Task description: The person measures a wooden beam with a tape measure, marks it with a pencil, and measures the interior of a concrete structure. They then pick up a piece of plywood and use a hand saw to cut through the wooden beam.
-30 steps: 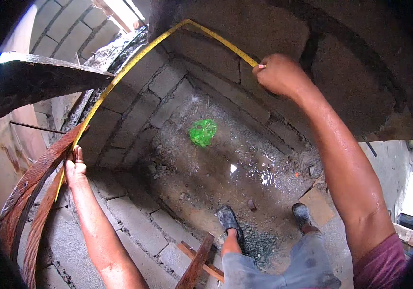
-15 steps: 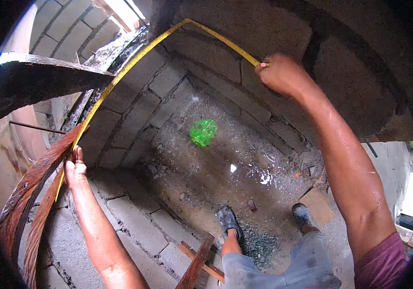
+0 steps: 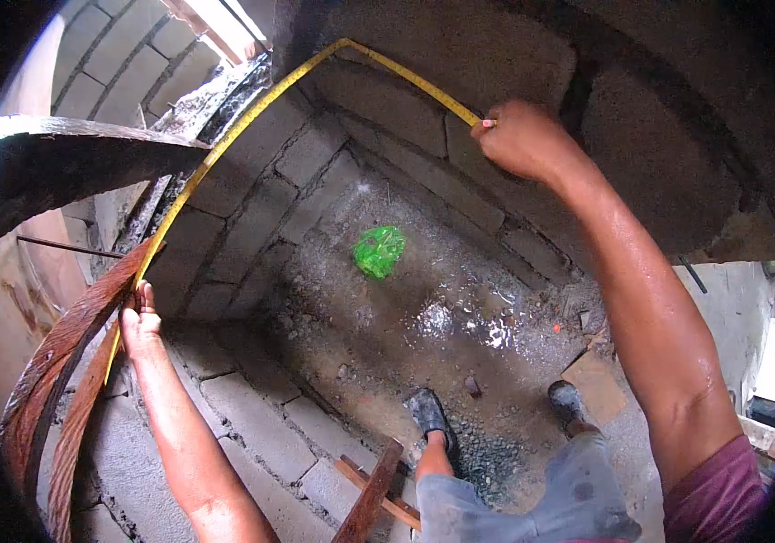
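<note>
A yellow tape measure blade (image 3: 251, 110) runs from the left side up to a bend high on the block wall, then down to the right. My left hand (image 3: 141, 324) is closed on its left stretch, beside a reddish-brown wooden board (image 3: 71, 339); the blade's end part passes below the hand. At the upper right my right hand (image 3: 527, 140) is in a fist around the other end of the blade, close to the dark wall. A small pale tip shows by its thumb, too small to name. Whatever lies inside this fist is hidden.
Concrete block walls (image 3: 251, 231) enclose a wet, gritty floor (image 3: 405, 335). A crumpled green plastic bag (image 3: 378, 252) lies there. A thin metal rod (image 3: 71, 245) juts out at left. Crossed wooden pieces (image 3: 374, 493) stand near my legs. A flat tan piece (image 3: 597, 382) lies beside my shoe (image 3: 565, 401).
My right hand and the tape sit slightly further left in the view. Both hands keep their hold. The bright reflection on the wet floor has broken into ripples.
</note>
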Demonstrator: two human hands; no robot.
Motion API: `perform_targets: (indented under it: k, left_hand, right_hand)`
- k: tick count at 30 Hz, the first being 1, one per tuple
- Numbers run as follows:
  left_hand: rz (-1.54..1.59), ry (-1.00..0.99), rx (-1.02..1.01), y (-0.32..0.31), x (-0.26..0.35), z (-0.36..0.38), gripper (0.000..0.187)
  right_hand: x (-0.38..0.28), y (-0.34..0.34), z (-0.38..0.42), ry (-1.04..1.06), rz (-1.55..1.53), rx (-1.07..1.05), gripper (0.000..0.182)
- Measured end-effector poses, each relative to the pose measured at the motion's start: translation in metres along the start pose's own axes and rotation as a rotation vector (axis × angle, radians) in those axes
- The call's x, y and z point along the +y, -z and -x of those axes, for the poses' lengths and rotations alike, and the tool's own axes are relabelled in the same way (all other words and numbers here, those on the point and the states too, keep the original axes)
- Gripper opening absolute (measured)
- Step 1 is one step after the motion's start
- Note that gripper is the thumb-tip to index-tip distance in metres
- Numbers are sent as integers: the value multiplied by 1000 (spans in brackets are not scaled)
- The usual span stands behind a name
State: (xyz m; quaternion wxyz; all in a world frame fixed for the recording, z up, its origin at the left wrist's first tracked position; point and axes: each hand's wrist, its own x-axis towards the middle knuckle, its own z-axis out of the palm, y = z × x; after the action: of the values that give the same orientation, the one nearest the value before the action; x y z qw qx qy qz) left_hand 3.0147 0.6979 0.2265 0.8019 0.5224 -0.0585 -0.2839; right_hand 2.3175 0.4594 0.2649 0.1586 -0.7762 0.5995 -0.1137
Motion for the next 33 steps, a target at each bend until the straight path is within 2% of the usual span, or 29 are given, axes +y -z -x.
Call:
perform_targets:
  k: [4, 6, 9, 13, 15, 19, 21, 31, 33]
  left_hand:
    - [4, -7, -6, 2, 0, -2, 19]
    - [7, -14, 3, 2, -1, -3, 19]
    - [61, 19, 26, -1, -1, 0, 18]
    - [-5, -1, 19, 2, 0, -6, 20]
    - [-9, 3, 10, 7, 2, -10, 21]
    - [9, 14, 21, 2, 2, -6, 21]
    - [-1, 12, 40, -1, 2, -2, 21]
    - [-5, 26, 10, 0, 3, -2, 22]
    - [10, 43, -4, 0, 3, -4, 22]
  right_hand:
    - [-5, 4, 2, -27, -4, -19, 40]
    - [-9, 11, 3, -53, 33, -88, 53]
    - [-4, 3, 0, -87, 23, -70, 53]
    - [-7, 10, 7, -77, -9, -98, 52]
    - [-3, 3, 7, -15, -24, -1, 41]
    - [-1, 0, 3, 5, 24, -14, 41]
    - [-7, 9, 6, -94, -10, -86, 50]
    - [-6, 8, 3, -86, -17, -92, 50]
    - [-3, 1, 0, -57, -31, -32, 41]
